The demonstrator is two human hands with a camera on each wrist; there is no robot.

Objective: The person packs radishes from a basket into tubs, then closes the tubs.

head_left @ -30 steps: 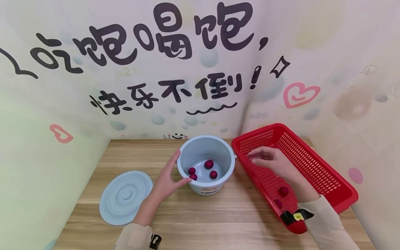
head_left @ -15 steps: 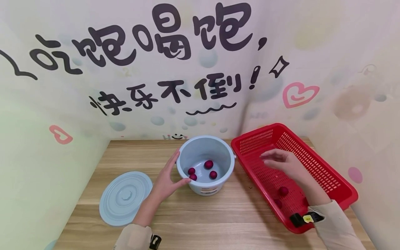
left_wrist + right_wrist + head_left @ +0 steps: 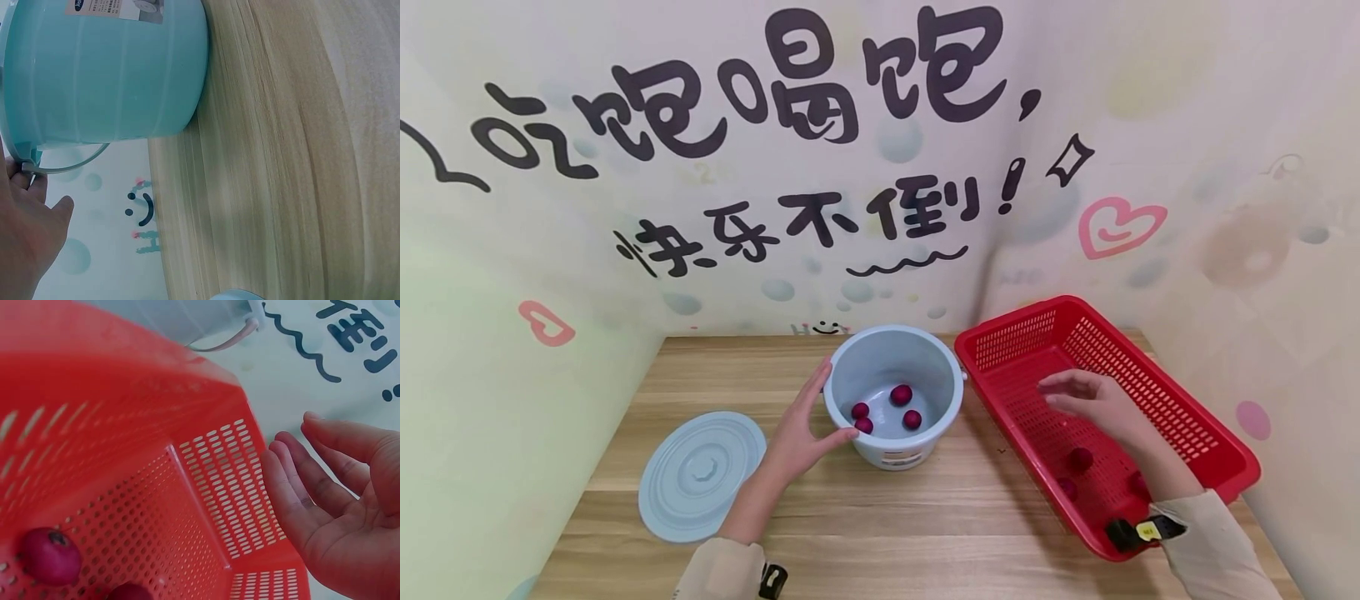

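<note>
A light blue bucket stands upright at the middle of the table, with several small round dark-red fruits or roots on its bottom. My left hand rests against the bucket's left rim, thumb at the near edge and fingers along the outer side; in the left wrist view it is beside the handle joint. Over the red basket hovers my right hand, fingers loosely bent and nothing between them. More dark-red round pieces lie on the basket floor, one with a dark tip. My right forearm hides part of the basket.
A round light blue lid lies flat on the wooden table, left of the bucket. A printed wall rises along the table's back edge. The basket sits close to the bucket's right side.
My right hand has moved right, from beside the bucket to over the basket's middle, uncovering another round piece near the forearm. My left hand and the bucket keep their place.
</note>
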